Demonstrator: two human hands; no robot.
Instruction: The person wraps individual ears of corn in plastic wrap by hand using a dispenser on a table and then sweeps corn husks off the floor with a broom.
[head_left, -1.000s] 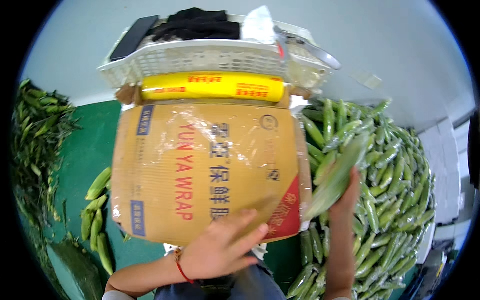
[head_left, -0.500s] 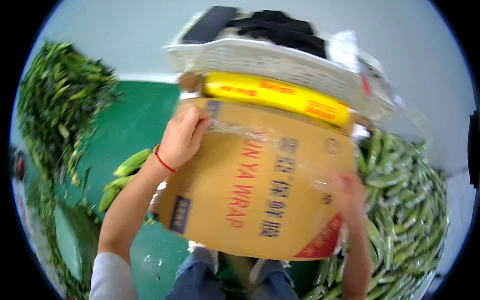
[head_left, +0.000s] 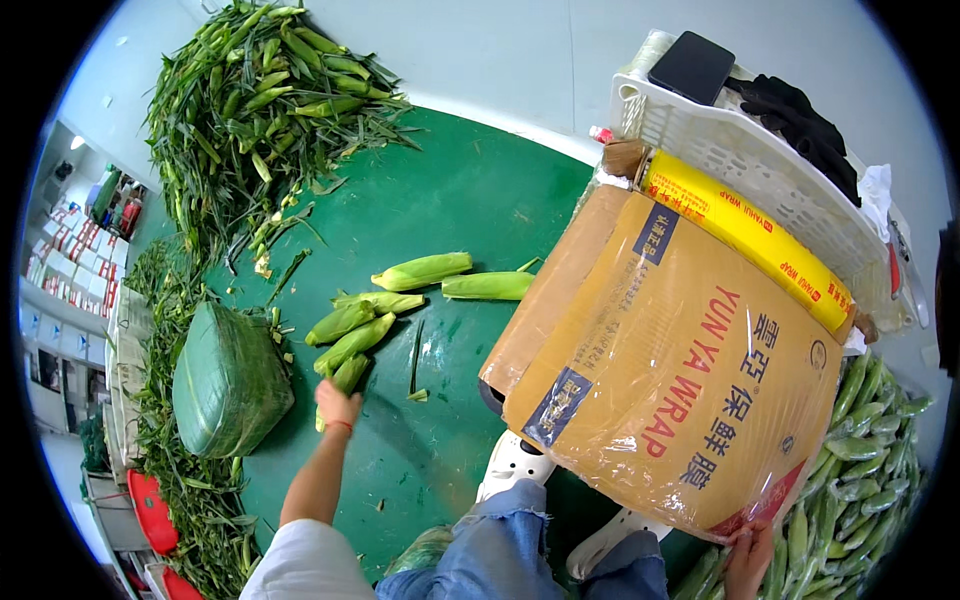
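Observation:
Ears of corn in green husks [head_left: 356, 343] lie on the green floor to my left. My left hand [head_left: 338, 405] is closed round the nearest ear [head_left: 350, 374] of that group. On my right a cardboard box [head_left: 640, 330] stands with glossy cling film [head_left: 590, 425] over its top. A yellow cling film roll [head_left: 745, 235] is mounted along its far edge. My right hand [head_left: 752, 562] is at the box's near right corner, fingers pinched at the film's edge and partly hidden.
Behind the roll, a white plastic basket [head_left: 690, 135] bears a dark phone [head_left: 692, 68] and black cloth [head_left: 800, 120]. Film-wrapped corn [head_left: 865, 450] is piled at right. Husks and corn [head_left: 270, 110] heap at far left, near a green wrapped bundle [head_left: 228, 380].
My left hand has gone from the box's far left corner down to the corn. My right hand has moved to the near right corner. The view has swung left.

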